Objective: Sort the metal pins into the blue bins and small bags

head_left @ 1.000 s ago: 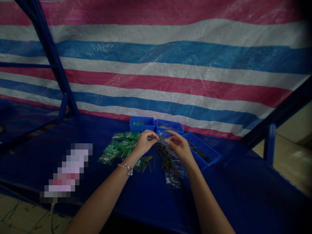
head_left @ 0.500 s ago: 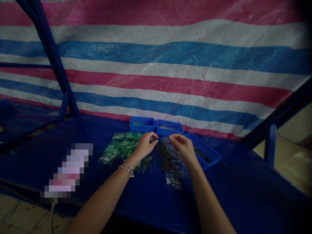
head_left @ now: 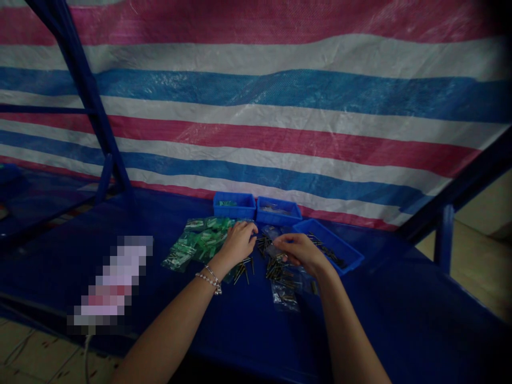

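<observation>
My left hand [head_left: 239, 241], a bracelet on its wrist, rests with curled fingers at the left edge of a pile of small dark metal pins [head_left: 276, 264] on the blue table. My right hand [head_left: 298, 249] hovers low over that pile, its fingers pinched on a small clear plastic bag [head_left: 272, 248]. More clear bags [head_left: 285, 293] with pins lie just in front of the right hand. A heap of green-tinted filled bags [head_left: 196, 241] lies to the left of my left hand. What the left fingers hold is too small to make out.
Three blue plastic bins stand behind the pile: one at the left [head_left: 234, 205], one in the middle [head_left: 278, 210], and a tilted one at the right [head_left: 328, 246] with dark pins. A striped tarpaulin [head_left: 256, 117] hangs behind. A blurred-out object [head_left: 110, 282] lies at the left.
Both hands have dropped from a raised position toward the table. The right hand moved down and left with the clear bag; the left hand lowered to the pile's edge.
</observation>
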A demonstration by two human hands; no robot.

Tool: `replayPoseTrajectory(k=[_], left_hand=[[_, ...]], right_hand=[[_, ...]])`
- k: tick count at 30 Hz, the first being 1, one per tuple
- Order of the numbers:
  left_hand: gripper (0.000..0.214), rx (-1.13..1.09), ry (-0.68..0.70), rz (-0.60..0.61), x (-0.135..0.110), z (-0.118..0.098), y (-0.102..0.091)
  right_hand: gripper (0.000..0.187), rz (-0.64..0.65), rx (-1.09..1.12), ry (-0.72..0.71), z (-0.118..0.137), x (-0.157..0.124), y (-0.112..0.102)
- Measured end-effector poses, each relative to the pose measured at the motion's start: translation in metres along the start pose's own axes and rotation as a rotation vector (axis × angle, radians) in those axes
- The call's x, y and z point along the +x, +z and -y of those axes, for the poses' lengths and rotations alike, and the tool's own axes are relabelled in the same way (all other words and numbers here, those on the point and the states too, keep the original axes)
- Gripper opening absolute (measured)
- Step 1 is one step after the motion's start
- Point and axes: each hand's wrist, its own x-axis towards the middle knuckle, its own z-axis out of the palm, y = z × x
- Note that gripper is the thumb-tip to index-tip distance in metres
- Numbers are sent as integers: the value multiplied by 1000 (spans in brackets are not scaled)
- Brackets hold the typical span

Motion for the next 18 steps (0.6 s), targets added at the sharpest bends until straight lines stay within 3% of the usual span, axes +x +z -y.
replayPoseTrajectory(k=[5,10,15,18], left_hand=[[14,17,-4,8,0,1,1],[13,12,-21,17,-1,-2,1],[15,11,-25,53,-4,-2,2],[14,27,-21,58,-5,-2,3]], right_hand=[[35,185,65,-3,2,-3,-1],[49,184,66,-24,-1,-4,-6],[29,-24,136,-16,5,13,-18],[28,-238,275,-130,26,31,-26]])
